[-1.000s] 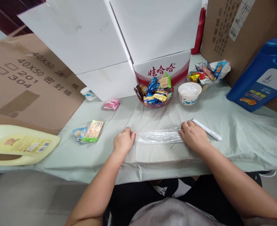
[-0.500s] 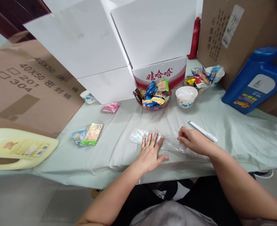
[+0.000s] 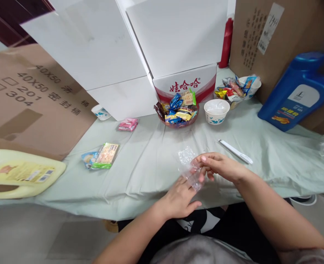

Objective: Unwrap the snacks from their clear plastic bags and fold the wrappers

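Note:
A crinkled piece of clear plastic film [image 3: 187,157] is lifted slightly at the front middle of the table. The fingers of my right hand [image 3: 219,167] are curled in a pinch on its right side. My left hand [image 3: 179,198] lies palm down at the table's front edge, its thumb stretched out to the side. The film's lower end drapes over the left fingertips, which show only partly through it. Beyond my right wrist rests a white utility knife [image 3: 235,151], touched by neither hand.
A bowl of wrapped snacks [image 3: 179,123] and a paper bowl [image 3: 217,112] stand at the back. Snack packets [image 3: 105,156] and a pink packet [image 3: 128,124] lie leftward. A yellow jug [image 3: 24,172] and a blue bottle [image 3: 296,95] flank the sides, before cardboard boxes [image 3: 35,91].
The film lay flat and long under my left hand; now it is raised and bunched up. My right hand has moved left with it, and my left hand has drawn back toward me.

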Demonstrator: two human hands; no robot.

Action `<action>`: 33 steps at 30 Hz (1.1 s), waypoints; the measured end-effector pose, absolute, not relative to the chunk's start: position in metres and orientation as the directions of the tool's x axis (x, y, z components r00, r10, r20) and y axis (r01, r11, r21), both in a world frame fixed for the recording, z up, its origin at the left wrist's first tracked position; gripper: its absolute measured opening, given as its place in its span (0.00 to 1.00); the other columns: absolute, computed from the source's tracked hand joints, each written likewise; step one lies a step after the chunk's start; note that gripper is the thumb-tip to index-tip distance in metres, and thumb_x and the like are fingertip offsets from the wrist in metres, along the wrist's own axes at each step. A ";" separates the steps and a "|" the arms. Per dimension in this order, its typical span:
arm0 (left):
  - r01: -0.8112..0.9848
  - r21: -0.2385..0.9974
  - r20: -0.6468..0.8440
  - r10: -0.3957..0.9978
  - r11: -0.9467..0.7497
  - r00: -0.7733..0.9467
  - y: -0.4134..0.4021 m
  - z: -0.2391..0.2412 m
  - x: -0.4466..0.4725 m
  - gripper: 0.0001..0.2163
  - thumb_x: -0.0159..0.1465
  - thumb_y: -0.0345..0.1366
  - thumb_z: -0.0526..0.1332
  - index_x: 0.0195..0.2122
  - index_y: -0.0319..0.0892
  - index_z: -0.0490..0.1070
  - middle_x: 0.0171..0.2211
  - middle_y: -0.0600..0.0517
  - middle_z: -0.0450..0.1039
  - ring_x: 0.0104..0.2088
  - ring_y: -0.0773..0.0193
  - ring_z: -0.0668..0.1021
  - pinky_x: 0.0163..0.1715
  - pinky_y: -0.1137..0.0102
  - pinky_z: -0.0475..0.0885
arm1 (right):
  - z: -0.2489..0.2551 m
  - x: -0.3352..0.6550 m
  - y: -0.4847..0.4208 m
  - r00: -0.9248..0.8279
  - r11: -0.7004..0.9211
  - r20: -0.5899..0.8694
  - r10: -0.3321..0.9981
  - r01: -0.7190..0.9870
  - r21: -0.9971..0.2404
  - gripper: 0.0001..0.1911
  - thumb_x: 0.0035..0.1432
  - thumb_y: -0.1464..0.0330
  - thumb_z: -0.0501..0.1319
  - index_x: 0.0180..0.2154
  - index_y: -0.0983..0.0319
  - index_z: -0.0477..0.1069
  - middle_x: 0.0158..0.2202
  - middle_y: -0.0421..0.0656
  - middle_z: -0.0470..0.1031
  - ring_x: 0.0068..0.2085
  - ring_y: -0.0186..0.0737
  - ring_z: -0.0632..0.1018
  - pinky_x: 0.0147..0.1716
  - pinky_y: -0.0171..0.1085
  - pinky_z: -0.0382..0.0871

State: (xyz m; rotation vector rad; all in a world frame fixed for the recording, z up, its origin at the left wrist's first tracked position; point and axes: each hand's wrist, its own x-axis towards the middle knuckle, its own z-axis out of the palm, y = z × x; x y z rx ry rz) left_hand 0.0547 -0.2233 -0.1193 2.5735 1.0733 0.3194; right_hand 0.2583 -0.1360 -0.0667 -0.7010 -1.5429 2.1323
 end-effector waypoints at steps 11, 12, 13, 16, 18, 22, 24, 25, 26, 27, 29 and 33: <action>0.681 0.445 0.118 0.792 -0.582 0.600 -0.220 -0.118 0.059 0.29 0.61 0.39 0.64 0.63 0.38 0.58 0.59 0.37 0.64 0.64 0.44 0.63 0.60 0.47 0.65 | -0.097 0.226 -0.122 -0.617 -0.426 -0.361 0.699 0.046 -0.903 0.36 0.64 0.55 0.57 0.67 0.60 0.48 0.55 0.56 0.72 0.32 0.35 0.79 0.21 0.30 0.68; 0.685 0.438 0.121 0.793 -0.583 0.597 -0.220 -0.118 0.059 0.29 0.62 0.39 0.64 0.62 0.38 0.58 0.59 0.37 0.64 0.64 0.44 0.63 0.60 0.47 0.65 | -0.098 0.224 -0.121 -0.611 -0.430 -0.373 0.698 0.059 -0.901 0.37 0.64 0.55 0.57 0.68 0.60 0.47 0.53 0.55 0.74 0.30 0.34 0.78 0.21 0.30 0.68; 0.689 0.430 0.123 0.794 -0.584 0.596 -0.220 -0.119 0.059 0.29 0.62 0.38 0.63 0.62 0.37 0.59 0.59 0.36 0.64 0.64 0.44 0.63 0.60 0.47 0.65 | -0.099 0.223 -0.121 -0.607 -0.432 -0.379 0.699 0.065 -0.900 0.36 0.65 0.55 0.56 0.68 0.60 0.48 0.51 0.54 0.75 0.29 0.34 0.78 0.21 0.30 0.68; 0.692 0.419 0.130 0.793 -0.588 0.595 -0.220 -0.119 0.058 0.25 0.62 0.38 0.63 0.60 0.37 0.62 0.57 0.37 0.67 0.63 0.45 0.64 0.59 0.48 0.66 | -0.097 0.220 -0.122 -0.590 -0.446 -0.393 0.705 0.062 -0.893 0.34 0.66 0.58 0.55 0.68 0.62 0.50 0.50 0.55 0.76 0.28 0.33 0.77 0.20 0.29 0.68; 0.688 0.417 0.146 0.791 -0.593 0.594 -0.220 -0.120 0.056 0.23 0.63 0.38 0.62 0.59 0.39 0.63 0.55 0.39 0.69 0.62 0.46 0.66 0.58 0.49 0.67 | -0.095 0.218 -0.123 -0.578 -0.456 -0.400 0.712 0.054 -0.889 0.33 0.66 0.59 0.55 0.67 0.62 0.50 0.54 0.55 0.73 0.29 0.32 0.78 0.21 0.29 0.69; 0.690 0.368 0.188 0.777 -0.623 0.601 -0.221 -0.121 0.049 0.19 0.65 0.37 0.60 0.56 0.37 0.66 0.53 0.39 0.71 0.60 0.48 0.69 0.57 0.51 0.69 | -0.094 0.218 -0.125 -0.561 -0.446 -0.389 0.730 0.039 -0.894 0.30 0.66 0.61 0.55 0.67 0.60 0.52 0.59 0.54 0.68 0.30 0.30 0.77 0.22 0.29 0.71; 0.691 0.326 0.213 0.762 -0.645 0.611 -0.221 -0.121 0.046 0.18 0.65 0.38 0.60 0.55 0.38 0.67 0.52 0.39 0.72 0.58 0.48 0.70 0.58 0.49 0.67 | -0.095 0.218 -0.125 -0.566 -0.444 -0.390 0.727 0.046 -0.895 0.31 0.67 0.62 0.55 0.67 0.62 0.51 0.50 0.52 0.75 0.30 0.31 0.77 0.24 0.29 0.72; 0.692 0.309 0.225 0.757 -0.652 0.613 -0.220 -0.121 0.044 0.17 0.65 0.38 0.59 0.54 0.39 0.68 0.52 0.40 0.73 0.57 0.48 0.71 0.58 0.47 0.66 | -0.096 0.218 -0.125 -0.570 -0.444 -0.390 0.723 0.050 -0.895 0.31 0.67 0.62 0.55 0.67 0.63 0.51 0.43 0.50 0.77 0.30 0.32 0.77 0.24 0.29 0.72; 0.694 0.297 0.238 0.755 -0.655 0.611 -0.220 -0.121 0.043 0.16 0.65 0.39 0.59 0.53 0.39 0.69 0.51 0.41 0.74 0.56 0.48 0.72 0.58 0.46 0.65 | -0.096 0.219 -0.125 -0.574 -0.442 -0.389 0.720 0.053 -0.896 0.31 0.67 0.62 0.54 0.67 0.63 0.51 0.38 0.48 0.77 0.31 0.33 0.77 0.25 0.29 0.73; 0.696 0.295 0.253 0.756 -0.655 0.604 -0.220 -0.120 0.041 0.15 0.65 0.39 0.60 0.51 0.40 0.70 0.50 0.41 0.74 0.55 0.48 0.73 0.57 0.45 0.65 | -0.096 0.219 -0.126 -0.576 -0.436 -0.385 0.721 0.055 -0.898 0.31 0.67 0.61 0.54 0.67 0.63 0.51 0.35 0.46 0.76 0.32 0.34 0.77 0.25 0.29 0.73; 0.691 0.316 0.297 0.760 -0.650 0.578 -0.219 -0.120 0.037 0.14 0.65 0.38 0.60 0.51 0.40 0.71 0.48 0.42 0.75 0.54 0.49 0.74 0.56 0.48 0.68 | -0.096 0.218 -0.126 -0.576 -0.420 -0.371 0.728 0.053 -0.906 0.31 0.67 0.61 0.54 0.67 0.63 0.51 0.38 0.47 0.76 0.36 0.35 0.78 0.26 0.29 0.73; 0.690 0.361 0.394 0.773 -0.627 0.497 -0.220 -0.121 0.028 0.12 0.66 0.34 0.58 0.50 0.41 0.72 0.46 0.44 0.76 0.52 0.54 0.76 0.56 0.52 0.71 | -0.097 0.217 -0.127 -0.579 -0.387 -0.359 0.732 0.081 -0.919 0.31 0.67 0.61 0.54 0.67 0.62 0.51 0.49 0.53 0.73 0.42 0.39 0.78 0.27 0.31 0.73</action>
